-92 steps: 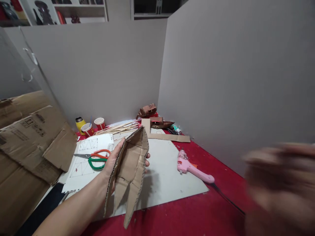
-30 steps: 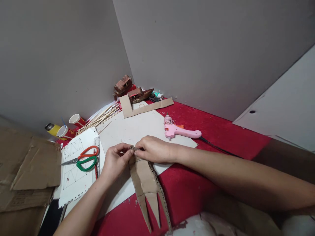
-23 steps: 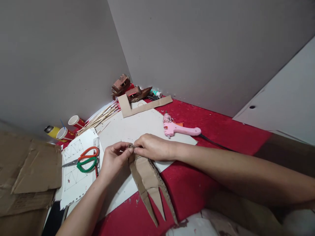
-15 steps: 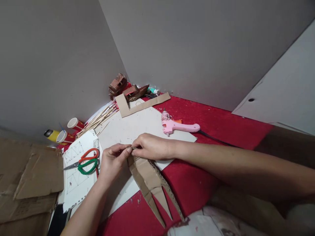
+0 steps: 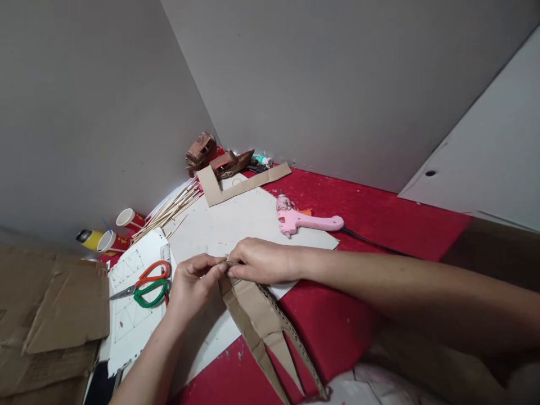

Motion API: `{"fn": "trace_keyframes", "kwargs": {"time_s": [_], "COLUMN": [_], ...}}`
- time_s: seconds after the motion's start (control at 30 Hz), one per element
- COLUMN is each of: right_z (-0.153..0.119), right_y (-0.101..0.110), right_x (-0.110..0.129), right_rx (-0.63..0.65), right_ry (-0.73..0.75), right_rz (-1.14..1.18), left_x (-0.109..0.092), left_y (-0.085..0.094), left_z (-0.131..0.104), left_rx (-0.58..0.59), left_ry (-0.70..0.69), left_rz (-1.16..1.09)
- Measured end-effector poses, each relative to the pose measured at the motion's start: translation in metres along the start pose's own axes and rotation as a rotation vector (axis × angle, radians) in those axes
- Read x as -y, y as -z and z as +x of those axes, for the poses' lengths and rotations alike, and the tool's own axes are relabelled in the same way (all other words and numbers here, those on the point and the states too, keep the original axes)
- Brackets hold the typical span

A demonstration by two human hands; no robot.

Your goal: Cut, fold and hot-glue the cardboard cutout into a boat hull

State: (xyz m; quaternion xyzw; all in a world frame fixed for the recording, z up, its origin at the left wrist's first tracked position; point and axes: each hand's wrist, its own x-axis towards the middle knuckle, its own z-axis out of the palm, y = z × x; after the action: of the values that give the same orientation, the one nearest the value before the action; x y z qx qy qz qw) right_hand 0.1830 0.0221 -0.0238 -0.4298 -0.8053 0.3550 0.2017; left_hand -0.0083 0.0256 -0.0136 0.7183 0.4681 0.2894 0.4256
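Left hand [image 5: 188, 289] and right hand [image 5: 265, 262] both pinching cardboard [image 5: 255, 306] at its far end, prongs toward you, above counter [image 5: 363, 197]. Likely edge-joining step; next move calls for aligned edges, even squeeze. Glue gun [image 5: 310, 221] lies apart.

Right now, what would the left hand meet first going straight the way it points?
The cardboard piece held by the left hand, then probably the right hand, though depth is unclear.

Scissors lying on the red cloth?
No, the scissors lie on the white paper with the line drawings, left of the hands.
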Motion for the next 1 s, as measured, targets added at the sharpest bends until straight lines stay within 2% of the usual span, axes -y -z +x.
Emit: {"fn": "trace_keyframes", "kwargs": {"time_s": [0.2, 0.43, 0.53, 0.6, 0.77, 0.83, 0.93, 0.97, 1.0], "right_z": [0.001, -0.006, -0.008, -0.008, -0.010, -0.010, -0.008, -0.007, -0.006], "right_y": [0.002, 0.011, 0.013, 0.014, 0.017, 0.017, 0.013, 0.011, 0.009], "right_x": [0.000, 0.002, -0.001, -0.003, -0.002, -0.002, -0.005, -0.006, -0.007], "right_rx": [-0.037, -0.067, -0.039, -0.016, 0.068, 0.100, 0.137, 0.143, 0.149], "right_ry": [-0.030, -0.056, -0.061, -0.070, -0.037, 0.016, 0.120, 0.153, 0.185], "right_rz": [0.014, 0.041, -0.003, -0.048, -0.121, -0.184, -0.191, -0.158, -0.117], "left_x": [0.005, 0.024, 0.031, 0.032, 0.029, 0.024, 0.011, 0.005, -0.001], "left_y": [0.005, 0.034, 0.040, 0.040, 0.045, 0.049, 0.048, 0.045, 0.041], "left_z": [0.004, 0.021, 0.019, 0.010, -0.023, -0.035, -0.047, -0.048, -0.048], "left_rx": [-0.071, -0.357, -0.423, -0.405, -0.232, -0.248, -0.333, -0.322, -0.250], "left_ry": [-0.016, 0.015, 0.063, 0.118, 0.273, 0.293, 0.196, 0.138, 0.091], "left_rz": [-0.005, -0.080, -0.097, -0.086, 0.006, 0.057, 0.310, 0.427, 0.500]}}
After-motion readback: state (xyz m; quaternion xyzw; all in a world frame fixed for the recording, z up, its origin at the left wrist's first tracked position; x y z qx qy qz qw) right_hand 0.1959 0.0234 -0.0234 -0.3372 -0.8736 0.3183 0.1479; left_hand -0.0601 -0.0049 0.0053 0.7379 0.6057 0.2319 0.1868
